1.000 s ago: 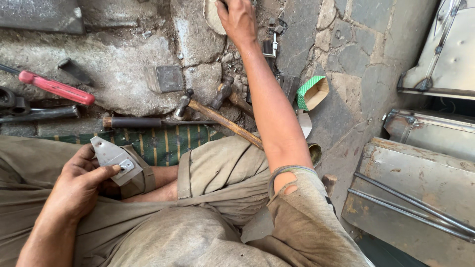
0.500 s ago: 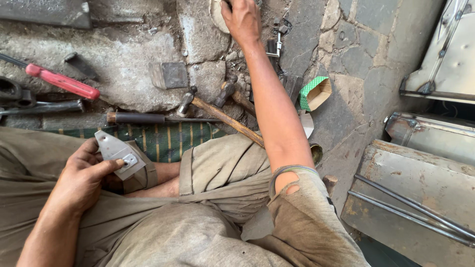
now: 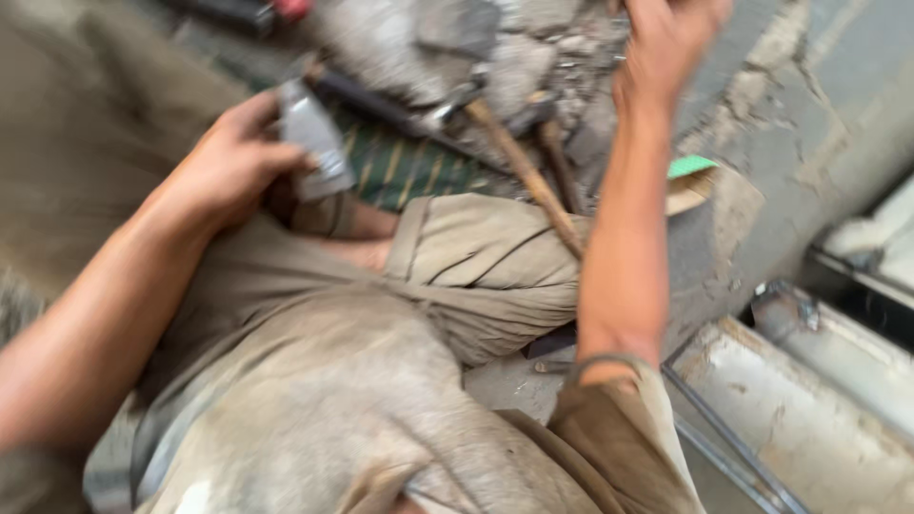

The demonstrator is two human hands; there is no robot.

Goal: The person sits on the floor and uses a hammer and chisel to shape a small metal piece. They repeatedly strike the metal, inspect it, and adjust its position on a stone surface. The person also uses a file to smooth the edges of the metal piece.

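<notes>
Head view is showing a blurred moment: the person is sitting on the ground with knees drawn up, and the left hand (image 3: 228, 167) is gripping a flat grey metal piece (image 3: 314, 143), fingers curled around its lower edge and thumb pressing its face, over the lap. The right hand (image 3: 666, 43) is reaching far forward toward the broken stone floor (image 3: 533, 48), but its fingers are running out of the top edge, so I cannot tell whether they are closing on anything. 1 wooden-handled hammer (image 3: 524, 171) is lying untouched beside the knee. Judging by this, the work is looking early: the piece is only being held, and no tool is in hand.
</notes>
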